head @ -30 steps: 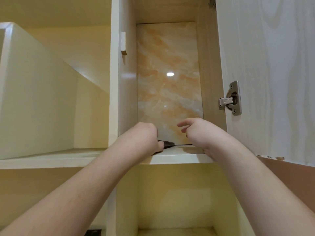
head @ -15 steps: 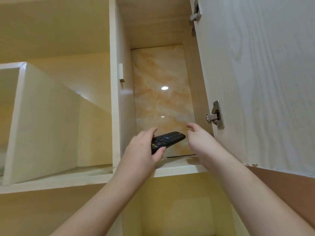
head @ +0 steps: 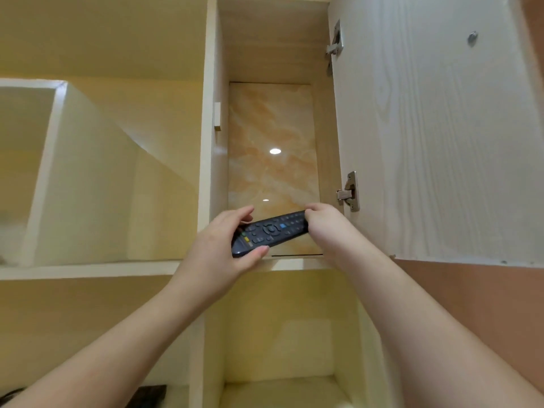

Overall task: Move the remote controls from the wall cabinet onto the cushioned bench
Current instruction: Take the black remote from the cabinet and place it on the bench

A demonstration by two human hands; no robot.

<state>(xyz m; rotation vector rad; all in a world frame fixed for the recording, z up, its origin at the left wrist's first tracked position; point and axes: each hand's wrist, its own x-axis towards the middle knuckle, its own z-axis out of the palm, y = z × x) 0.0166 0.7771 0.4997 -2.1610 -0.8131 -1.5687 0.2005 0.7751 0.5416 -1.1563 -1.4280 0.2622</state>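
Both hands grip one remote control [head: 269, 231]: left hand [head: 217, 254] its near end, right hand [head: 322, 222] its far end, long axis running between them.

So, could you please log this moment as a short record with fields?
item: black remote control, tilted, lifted off the shelf
left hand: holds the remote's lower end
right hand: pinches its upper end
location: in front of the open wall cabinet compartment
cabinet door: swung open on the right
shelf: a thin dark item lies at the back, unidentifiable
bench: not in view
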